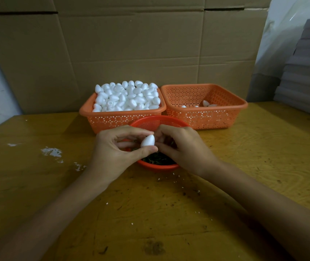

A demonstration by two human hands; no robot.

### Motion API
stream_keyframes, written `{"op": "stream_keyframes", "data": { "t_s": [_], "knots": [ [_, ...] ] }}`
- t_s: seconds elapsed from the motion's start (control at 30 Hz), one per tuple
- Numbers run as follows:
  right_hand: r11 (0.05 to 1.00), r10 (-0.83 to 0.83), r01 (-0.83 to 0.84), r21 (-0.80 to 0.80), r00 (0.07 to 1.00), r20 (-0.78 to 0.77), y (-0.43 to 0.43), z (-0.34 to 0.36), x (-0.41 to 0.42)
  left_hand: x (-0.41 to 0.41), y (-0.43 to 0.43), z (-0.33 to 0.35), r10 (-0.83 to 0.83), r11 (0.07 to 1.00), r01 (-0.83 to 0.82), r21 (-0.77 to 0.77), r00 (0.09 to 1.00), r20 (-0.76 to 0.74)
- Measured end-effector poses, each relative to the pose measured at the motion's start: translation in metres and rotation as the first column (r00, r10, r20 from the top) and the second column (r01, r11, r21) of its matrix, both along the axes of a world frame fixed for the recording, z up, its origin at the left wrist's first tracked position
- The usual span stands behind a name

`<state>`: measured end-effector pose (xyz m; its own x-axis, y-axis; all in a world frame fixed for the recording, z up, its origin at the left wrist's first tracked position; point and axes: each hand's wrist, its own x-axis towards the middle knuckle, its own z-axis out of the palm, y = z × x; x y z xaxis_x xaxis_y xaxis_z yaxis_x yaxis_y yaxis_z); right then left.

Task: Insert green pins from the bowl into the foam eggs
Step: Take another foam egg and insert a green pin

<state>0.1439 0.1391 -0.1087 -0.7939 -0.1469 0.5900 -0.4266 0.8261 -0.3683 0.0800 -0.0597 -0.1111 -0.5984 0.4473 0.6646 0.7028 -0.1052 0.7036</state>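
1. Egg [147,141]: one white foam egg, held above the bowl [151,119], pointed end tilted up and away from the person.
2. Left hand [116,149]: above the bowl's left half; thumb and curled fingers pinch the egg from below and above.
3. Right hand [182,147]: above the bowl's right half; fingers curled, tips meeting the egg's right side. Whether they grip a pin cannot be seen.
4. Pins [158,160]: a dark green tangle inside the bowl, partly hidden by both hands.
5. Left basket [116,119]: orange, just behind the bowl to its left, heaped with white eggs [127,96].
6. Right basket [216,117]: orange, behind the bowl to its right, touching the left basket; a few eggs lie in it.
7. Table [169,213]: yellow wood under the bowl; white scraps [51,152] lie left of the bowl.
8. Cardboard [131,44]: stands behind both baskets.
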Motion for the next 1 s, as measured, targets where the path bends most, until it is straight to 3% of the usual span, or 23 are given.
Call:
{"op": "stream_keyframes", "data": {
  "t_s": [0.43,0.7,1.0],
  "knots": [
    [1.000,0.015,-0.014,-0.027,0.999,0.035,0.0015,-0.0006,-0.0002,-0.0001,0.0010,0.0012,-0.033,0.996,0.026,0.089,0.996,0.086],
    [0.999,0.021,-0.019,-0.038,0.999,0.042,0.0017,-0.0015,-0.0007,0.0003,0.0011,0.0007,-0.183,0.968,0.139,0.207,0.961,0.208],
    [0.999,0.012,-0.010,-0.042,0.999,0.051,0.0014,-0.0016,-0.0004,-0.0010,0.0004,-0.0009,-0.205,0.965,0.158,0.209,0.952,0.227]
  ]
}}
